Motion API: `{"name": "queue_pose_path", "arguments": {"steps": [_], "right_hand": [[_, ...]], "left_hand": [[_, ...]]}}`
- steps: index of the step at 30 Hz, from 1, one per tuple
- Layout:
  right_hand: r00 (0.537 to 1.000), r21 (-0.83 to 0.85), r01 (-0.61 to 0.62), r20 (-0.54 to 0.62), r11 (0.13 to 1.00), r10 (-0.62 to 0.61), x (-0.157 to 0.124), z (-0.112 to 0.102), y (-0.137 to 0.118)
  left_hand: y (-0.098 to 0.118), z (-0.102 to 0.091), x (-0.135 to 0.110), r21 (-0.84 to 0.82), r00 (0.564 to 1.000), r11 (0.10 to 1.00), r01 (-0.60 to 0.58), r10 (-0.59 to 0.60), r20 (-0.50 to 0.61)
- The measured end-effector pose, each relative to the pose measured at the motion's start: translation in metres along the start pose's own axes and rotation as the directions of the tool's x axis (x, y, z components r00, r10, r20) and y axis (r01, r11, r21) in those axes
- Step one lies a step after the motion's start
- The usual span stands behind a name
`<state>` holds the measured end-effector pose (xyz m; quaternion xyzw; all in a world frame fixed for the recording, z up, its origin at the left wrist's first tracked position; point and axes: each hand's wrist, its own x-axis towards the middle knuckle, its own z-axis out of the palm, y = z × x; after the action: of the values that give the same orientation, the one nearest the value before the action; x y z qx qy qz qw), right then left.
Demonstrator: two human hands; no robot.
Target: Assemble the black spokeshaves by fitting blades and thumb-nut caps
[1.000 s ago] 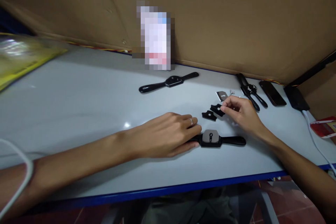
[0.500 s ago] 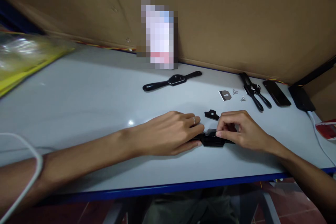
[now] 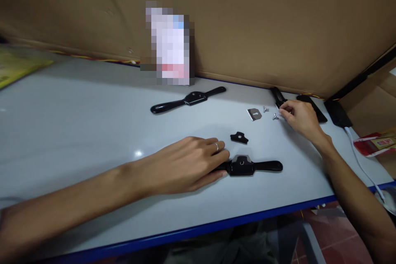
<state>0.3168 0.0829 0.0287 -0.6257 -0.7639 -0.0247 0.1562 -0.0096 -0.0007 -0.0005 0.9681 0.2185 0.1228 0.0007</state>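
My left hand (image 3: 188, 163) lies over the left handle of a black spokeshave (image 3: 250, 167) and holds it down on the white table (image 3: 93, 132); a black cap piece now sits on its middle. My right hand (image 3: 298, 115) is far right near the back. Its fingers are pinched beside a small silver wing screw (image 3: 274, 117). Whether they grip anything I cannot make out. A second wing screw (image 3: 265, 109), a silver blade (image 3: 254, 114) and a loose black cap (image 3: 239, 137) lie between the hands.
A second black spokeshave (image 3: 187, 100) lies further back. Another black tool (image 3: 278, 97), a dark phone (image 3: 315, 107) and a black charger (image 3: 338, 114) with a white cable sit at the back right. Cardboard (image 3: 247, 20) walls the rear. A yellow packet (image 3: 18, 68) is far left.
My right hand carried a black cap piece from the loose parts onto the near spokeshave, then moved away to the back right beside the wing screws. My left hand stayed put.
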Motion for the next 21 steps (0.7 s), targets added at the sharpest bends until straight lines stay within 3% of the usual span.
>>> {"name": "queue_pose_path", "arguments": {"steps": [5, 9, 14, 18, 21], "right_hand": [[0.997, -0.087, -0.036, 0.07, 0.996, 0.042, 0.0, 0.013, -0.008], [0.991, 0.05, -0.096, 0.101, 0.994, 0.091, 0.002, 0.018, -0.01], [0.992, 0.211, -0.051, 0.127, 0.976, 0.024, 0.0, 0.016, -0.016], [0.972, 0.584, -0.031, 0.207, 0.811, -0.111, -0.014, 0.007, -0.04], [0.947, 0.697, -0.012, 0.237, 0.717, -0.215, -0.031, -0.003, -0.065]], "left_hand": [[0.0, -0.001, 0.001, 0.005, 1.0, 1.0, 0.0, 0.0, 0.018], [0.0, -0.001, 0.001, -0.011, 1.0, 1.0, 0.007, -0.007, 0.007], [0.0, -0.002, 0.002, 0.026, 1.0, 1.0, -0.011, 0.011, 0.004], [0.001, -0.002, 0.002, 0.074, 0.999, 0.997, -0.028, 0.026, 0.023], [0.001, -0.002, 0.002, 0.115, 0.998, 0.992, -0.053, 0.05, 0.026]]}}
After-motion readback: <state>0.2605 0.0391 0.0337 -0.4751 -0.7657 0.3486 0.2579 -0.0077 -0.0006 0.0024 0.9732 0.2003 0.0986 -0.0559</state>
